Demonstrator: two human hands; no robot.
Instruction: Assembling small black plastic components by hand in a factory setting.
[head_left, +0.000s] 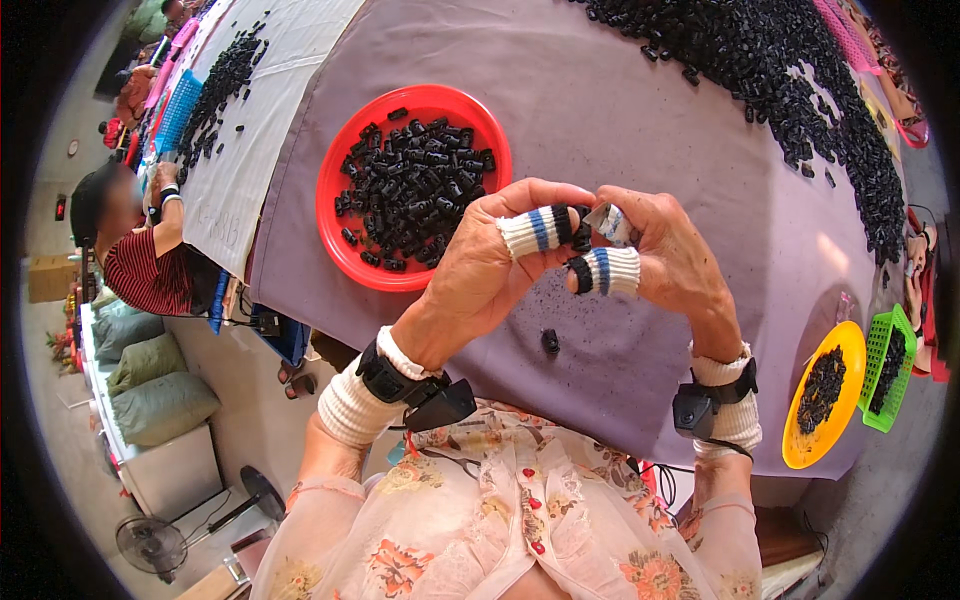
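Note:
My left hand (487,252) and my right hand (676,250) meet over the table, both closed in a pinch. Between the left fingertips is a small black plastic part (581,232). White knitted finger sleeves with blue stripes cover some of my fingers. The right fingers press close to the part, around a small pale shiny thing (612,222) whose kind I cannot make out. Behind my left hand, a red round tray (333,232) holds a heap of similar black parts (415,180). One loose black part (550,342) lies on the cloth below my hands.
A big pile of black parts (740,60) spreads over the far right of the grey tablecloth (440,50). At the right edge are a yellow plate (848,375) and a green basket (897,370), both with black pieces. Another person (150,255) works at the left.

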